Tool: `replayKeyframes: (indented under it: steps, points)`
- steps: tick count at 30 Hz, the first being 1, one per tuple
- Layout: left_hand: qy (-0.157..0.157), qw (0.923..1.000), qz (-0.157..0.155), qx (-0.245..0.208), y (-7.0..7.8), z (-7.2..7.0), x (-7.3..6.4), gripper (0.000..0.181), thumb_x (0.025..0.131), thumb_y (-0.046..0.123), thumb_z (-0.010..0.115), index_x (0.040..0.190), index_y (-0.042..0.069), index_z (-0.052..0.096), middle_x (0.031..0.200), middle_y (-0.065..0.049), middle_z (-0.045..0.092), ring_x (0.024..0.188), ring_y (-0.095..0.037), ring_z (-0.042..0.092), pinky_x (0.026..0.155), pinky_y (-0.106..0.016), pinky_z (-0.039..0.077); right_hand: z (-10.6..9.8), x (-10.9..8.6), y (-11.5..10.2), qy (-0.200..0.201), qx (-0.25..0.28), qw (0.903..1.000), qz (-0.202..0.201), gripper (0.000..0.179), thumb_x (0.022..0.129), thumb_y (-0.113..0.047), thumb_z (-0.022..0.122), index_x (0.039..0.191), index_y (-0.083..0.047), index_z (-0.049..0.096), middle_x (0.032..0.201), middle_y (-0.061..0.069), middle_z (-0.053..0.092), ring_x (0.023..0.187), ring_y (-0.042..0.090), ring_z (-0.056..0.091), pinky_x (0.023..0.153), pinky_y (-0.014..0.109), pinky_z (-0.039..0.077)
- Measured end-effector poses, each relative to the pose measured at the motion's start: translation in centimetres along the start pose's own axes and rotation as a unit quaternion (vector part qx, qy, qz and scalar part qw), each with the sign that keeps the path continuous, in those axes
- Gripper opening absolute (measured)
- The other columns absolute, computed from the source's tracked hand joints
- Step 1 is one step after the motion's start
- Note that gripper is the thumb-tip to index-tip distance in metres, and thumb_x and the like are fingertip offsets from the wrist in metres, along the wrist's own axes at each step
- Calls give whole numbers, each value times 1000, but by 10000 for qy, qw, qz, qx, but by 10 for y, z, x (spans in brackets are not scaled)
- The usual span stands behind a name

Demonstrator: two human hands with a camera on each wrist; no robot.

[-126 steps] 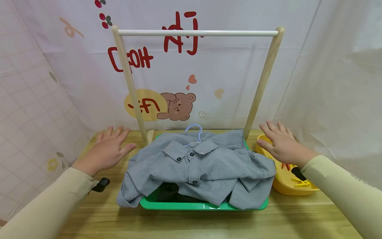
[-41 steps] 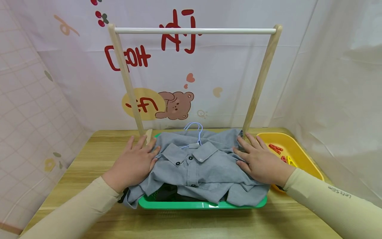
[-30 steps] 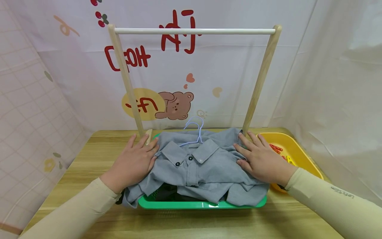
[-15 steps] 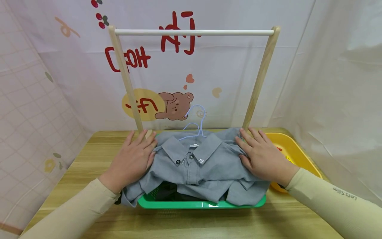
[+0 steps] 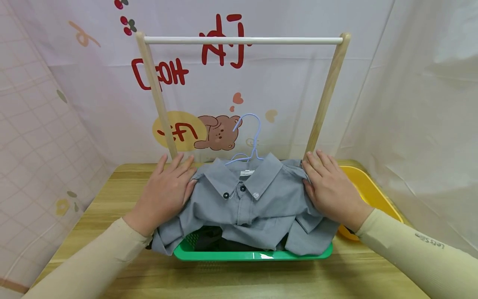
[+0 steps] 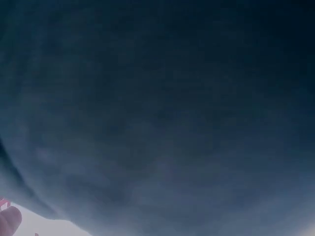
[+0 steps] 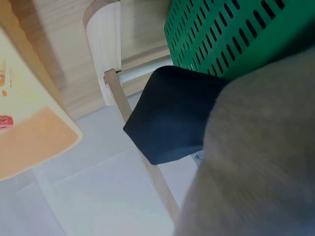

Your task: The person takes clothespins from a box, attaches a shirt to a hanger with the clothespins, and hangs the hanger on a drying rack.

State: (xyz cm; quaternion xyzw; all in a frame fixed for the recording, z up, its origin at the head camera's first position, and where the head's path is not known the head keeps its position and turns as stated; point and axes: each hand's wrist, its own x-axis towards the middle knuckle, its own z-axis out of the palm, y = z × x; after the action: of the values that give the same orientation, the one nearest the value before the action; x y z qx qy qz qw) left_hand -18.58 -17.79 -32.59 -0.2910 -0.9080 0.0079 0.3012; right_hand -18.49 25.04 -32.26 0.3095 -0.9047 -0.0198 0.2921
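Shirt point(image 5: 257, 207) — grey, collared, creased — on pale-blue hanger point(image 5: 255, 142).

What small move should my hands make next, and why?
Perhaps raise the shirt slightly: your left hand and right hand touch its shoulders, the hanger hook is below the bar, and lower folds lie over the basket.

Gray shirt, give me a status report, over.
Left hand and right hand at the shoulders. Gray shirt: hanger in its neck, lower folds over green basket. Nothing seen between hanger and white bar.
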Motion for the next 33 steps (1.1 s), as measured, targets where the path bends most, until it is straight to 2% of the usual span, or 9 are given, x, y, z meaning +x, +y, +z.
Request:
replayKeyframes:
  steps: [5,8,11,14,18,25,33]
  points:
    - [230,9996,52,-130,0,-3,7,37,102,24,63,129,0,73,150,-19,62,143,-44,54,122,-67,32,1,2,0,553,83,9984,-66,52,93,-10,67,138,15,59,146,35,57,141,57,48,118,68,38]
    - [175,9993,-118,-307,0,-6,12,41,102,26,65,134,1,70,152,-20,59,143,-46,53,122,-68,31,1,3,1,757,127,9970,-80,49,93,-8,67,135,15,59,144,35,58,139,58,50,117,67,38]
    - [-139,9970,-521,-556,-1,-9,17,53,101,31,65,146,1,61,156,-22,54,146,-48,49,122,-70,29,1,4,2,890,140,9959,-60,49,91,-5,70,135,16,60,143,36,59,138,58,50,115,68,40]
    - [-605,9914,-907,-721,-2,-11,20,63,102,34,63,155,1,51,161,-25,47,150,-50,43,123,-71,26,2,3,3,988,149,9950,-48,52,89,-2,73,135,16,60,144,36,58,139,57,50,114,68,41]
    - [-960,9870,-1043,-752,0,-8,21,62,106,32,58,158,-1,45,165,-27,40,153,-51,37,125,-69,24,4,3,4,1023,131,9946,-61,53,89,-3,72,137,15,59,146,35,58,141,57,49,115,68,41]
    - [-711,9906,-938,-702,4,-2,16,57,108,26,57,155,-4,47,164,-26,42,152,-51,38,125,-68,25,4,3,5,982,159,9950,-50,56,90,-6,71,140,14,58,148,34,56,141,56,49,114,69,41]
    - [-555,9907,-974,-767,4,4,9,55,108,23,57,154,-6,48,162,-26,44,152,-53,37,124,-69,25,1,-2,9,486,361,9977,289,70,93,-25,71,147,14,51,154,36,49,146,58,41,123,67,31]
